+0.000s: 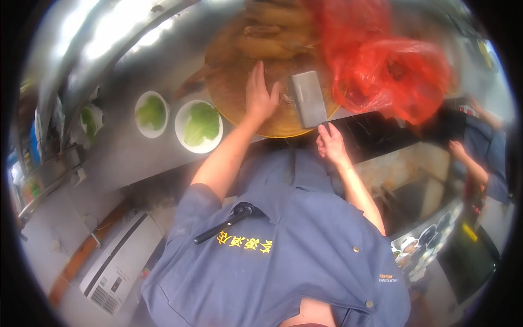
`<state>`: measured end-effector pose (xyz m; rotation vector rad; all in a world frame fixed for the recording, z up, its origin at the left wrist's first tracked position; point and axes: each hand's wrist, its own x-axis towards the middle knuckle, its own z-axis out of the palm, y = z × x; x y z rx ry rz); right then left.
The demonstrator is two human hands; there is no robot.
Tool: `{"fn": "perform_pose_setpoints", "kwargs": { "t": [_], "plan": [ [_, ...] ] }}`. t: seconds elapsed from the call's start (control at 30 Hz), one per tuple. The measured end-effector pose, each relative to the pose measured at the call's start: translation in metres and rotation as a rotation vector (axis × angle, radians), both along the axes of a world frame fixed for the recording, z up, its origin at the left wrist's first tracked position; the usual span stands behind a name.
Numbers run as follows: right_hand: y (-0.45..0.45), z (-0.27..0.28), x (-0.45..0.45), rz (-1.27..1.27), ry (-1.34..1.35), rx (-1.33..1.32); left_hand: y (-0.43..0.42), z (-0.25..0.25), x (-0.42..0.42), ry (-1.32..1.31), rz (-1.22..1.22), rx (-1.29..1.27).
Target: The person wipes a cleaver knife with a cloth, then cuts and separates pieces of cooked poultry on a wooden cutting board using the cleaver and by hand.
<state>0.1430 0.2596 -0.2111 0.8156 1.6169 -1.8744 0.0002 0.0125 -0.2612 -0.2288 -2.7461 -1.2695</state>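
Note:
My right hand (pixel 331 143) is closed around the handle of a cleaver (pixel 310 100), whose broad metal blade lies over the right part of a round wooden chopping board (pixel 272 126). To the left of the blade, my left hand (pixel 261 94) is held over the board with its fingers stretched out and holds nothing. Beyond my fingertips, brownish pieces (pixel 267 30), which look like cooked poultry, lie at the far side of the board; they are blurred. Small scraps show between my left hand and the blade.
A red plastic bag (pixel 389 82) sits against the board's right edge. On the counter to the left stand white bowls (pixel 180 132) with lettuce (pixel 201 124). A co-worker's arm (pixel 471 163) is at the far right, near a tray of dishes (pixel 430 245).

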Motion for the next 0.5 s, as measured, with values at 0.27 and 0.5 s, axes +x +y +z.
{"fn": "perform_pose_setpoints", "kwargs": {
  "t": [0.27,0.5],
  "plan": [
    [-0.006,-0.012,0.028,-0.262,-0.020,-0.033,-0.012,0.019,0.028,-0.127,-0.515,0.093],
    [-0.052,-0.011,0.011,0.276,-0.055,-0.217,0.028,-0.006,0.059,0.023,0.172,-0.045]
  ]
}}
